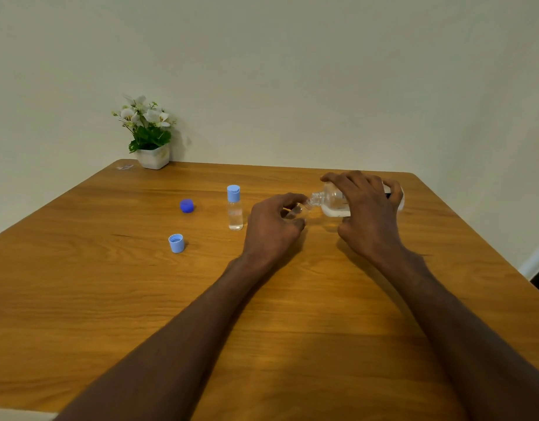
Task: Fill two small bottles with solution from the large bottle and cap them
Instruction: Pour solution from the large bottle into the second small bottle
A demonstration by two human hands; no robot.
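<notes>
My right hand point(367, 208) grips the large clear bottle point(333, 199), tipped on its side with its open neck pointing left. That neck meets the mouth of a small clear bottle point(300, 209), which my left hand point(272, 227) holds tilted; my fingers hide most of it. Left of my hands stands a second small bottle point(235, 208), upright, with a light blue cap on and clear liquid inside. A loose light blue cap point(176, 243) lies open side up on the wooden table point(110, 299). A darker blue cap point(186, 205) lies farther back.
A white pot of white flowers point(151, 138) stands at the table's back left corner against the wall, with a small clear scrap point(124, 167) beside it. The table's right edge drops off beside my right arm.
</notes>
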